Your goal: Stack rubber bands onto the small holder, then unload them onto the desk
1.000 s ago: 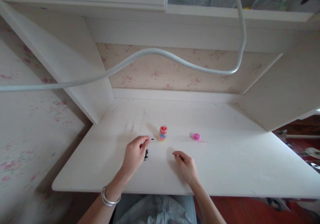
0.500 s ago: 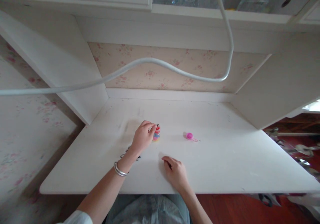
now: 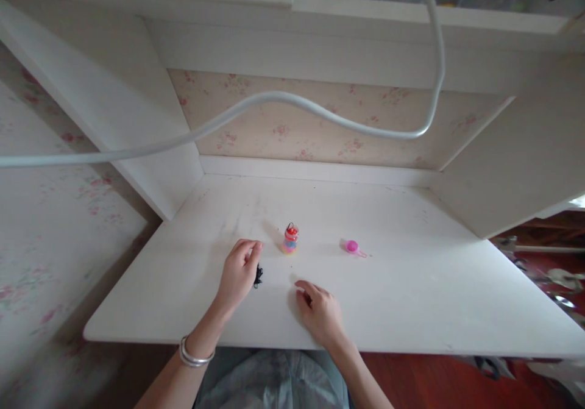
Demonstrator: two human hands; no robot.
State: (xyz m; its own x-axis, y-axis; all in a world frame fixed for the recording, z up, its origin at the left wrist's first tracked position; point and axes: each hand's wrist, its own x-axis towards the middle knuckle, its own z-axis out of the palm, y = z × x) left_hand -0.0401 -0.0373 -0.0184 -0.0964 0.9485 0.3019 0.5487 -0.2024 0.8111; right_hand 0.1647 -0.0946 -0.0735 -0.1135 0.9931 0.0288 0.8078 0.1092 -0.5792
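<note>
My left hand (image 3: 238,273) lies on the white desk (image 3: 411,299) with its fingers loosely bent and apart; I see nothing in them. A small heap of black elastic bands (image 3: 258,275) sits against its thumb side. Just beyond stands a tiny jar (image 3: 290,240) with colourful contents, a black band loop resting on its top. A pink lid (image 3: 351,246) lies to the jar's right. My right hand (image 3: 320,312) rests near the front edge with its fingers curled under, so whatever they may hold is hidden.
A thick white cable (image 3: 283,99) hangs across the view above the desk. White side panels (image 3: 516,153) close in the desk on the left and right, and a shelf runs overhead. Floral wallpaper covers the back wall. A silver bangle (image 3: 194,353) circles my left wrist.
My left hand carried a black band to the jar, left it looped on top, then drew back to the heap of bands. My right hand stayed put.
</note>
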